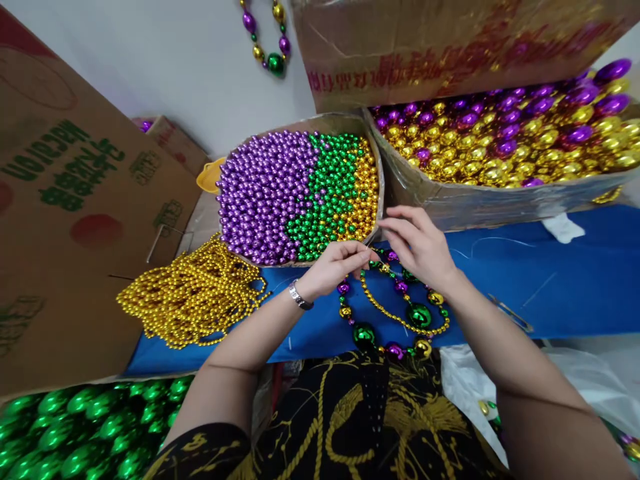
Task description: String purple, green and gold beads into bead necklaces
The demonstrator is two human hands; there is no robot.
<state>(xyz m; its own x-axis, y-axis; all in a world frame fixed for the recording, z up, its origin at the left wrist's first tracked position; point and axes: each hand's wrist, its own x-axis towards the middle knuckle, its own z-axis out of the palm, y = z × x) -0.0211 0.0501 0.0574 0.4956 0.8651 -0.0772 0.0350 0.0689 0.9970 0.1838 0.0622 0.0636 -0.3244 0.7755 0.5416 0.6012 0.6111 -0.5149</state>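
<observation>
My left hand (343,263), with a metal watch at the wrist, is closed in a pinch on a thin clear thread at the top of a bead necklace (364,335). Large green, purple and gold beads make up this necklace, which hangs in loops over the near edge of the blue table. A strand of small gold beads (379,305) loops among them. My right hand (420,243) is just to the right, fingers apart and partly stretched out beside the bead box's corner; I see nothing held in it.
Ahead stands a box of loose purple, green and gold beads (265,193). Gold bead strands (190,293) lie to the left. A larger carton (500,207) of gold and purple beads stands at right. Thread snips (510,313) lie on the blue table (575,280). Large green beads (85,427) are lower left.
</observation>
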